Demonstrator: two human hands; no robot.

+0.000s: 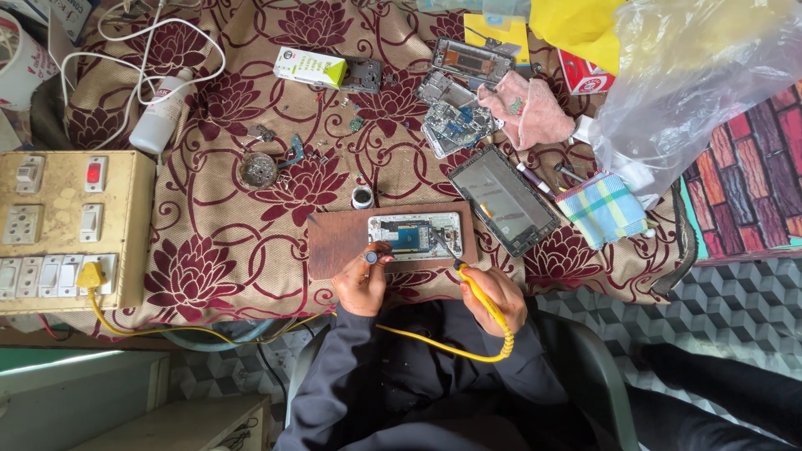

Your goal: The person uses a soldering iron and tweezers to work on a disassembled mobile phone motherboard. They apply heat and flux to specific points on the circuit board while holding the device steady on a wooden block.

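R hand (494,299) grips yellow soldering iron (476,288) w/ tip in opened phone (415,235); L hand (362,280) grips small dark tool (371,257).

The soldering iron's tip (438,240), just ahead of the right hand (494,298), is too thin to tell whether it touches the opened phone (415,235). The small dark tool (372,255) pinched in the left hand (361,284) is mostly hidden by fingers. Both forearms run under the bottom edge.
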